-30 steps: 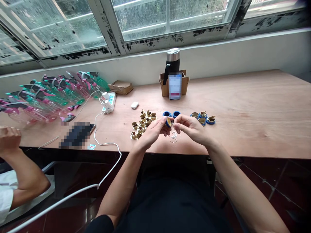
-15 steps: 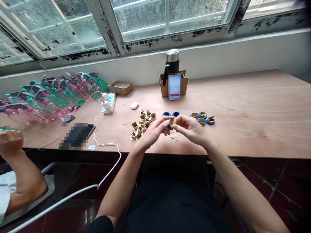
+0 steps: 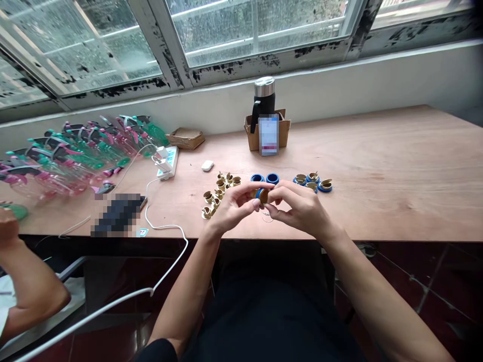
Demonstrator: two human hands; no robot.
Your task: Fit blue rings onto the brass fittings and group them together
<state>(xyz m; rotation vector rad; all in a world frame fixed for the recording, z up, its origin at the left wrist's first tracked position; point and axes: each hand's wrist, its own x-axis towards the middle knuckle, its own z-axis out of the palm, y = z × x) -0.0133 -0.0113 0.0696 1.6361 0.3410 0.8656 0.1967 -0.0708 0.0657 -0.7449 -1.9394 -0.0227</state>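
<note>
My left hand [image 3: 234, 207] and my right hand [image 3: 302, 207] meet above the near edge of the wooden table [image 3: 396, 171]. Together they pinch a small blue ring with a brass insert [image 3: 261, 195], fingers closed around it. A heap of loose brass pieces [image 3: 219, 193] lies just left of my hands. Two plain blue rings [image 3: 265, 178] sit behind them. Several blue rings fitted with brass [image 3: 314, 182] lie to the right. Thin wire rings [image 3: 267, 217] rest on the table under my hands.
A black flask [image 3: 263, 99] stands in a cardboard box with a phone [image 3: 268, 134] leaning on it. Spray bottles [image 3: 75, 151] lie piled at the left beside a power strip [image 3: 168, 160], white cable [image 3: 166, 226] and another phone [image 3: 118, 215]. Another person's arm [image 3: 26, 286] is at far left.
My hands have stayed together, turning the blue ring slightly between the fingers and drawing a little nearer. The other person's hand at the left has shifted toward the edge of view.
</note>
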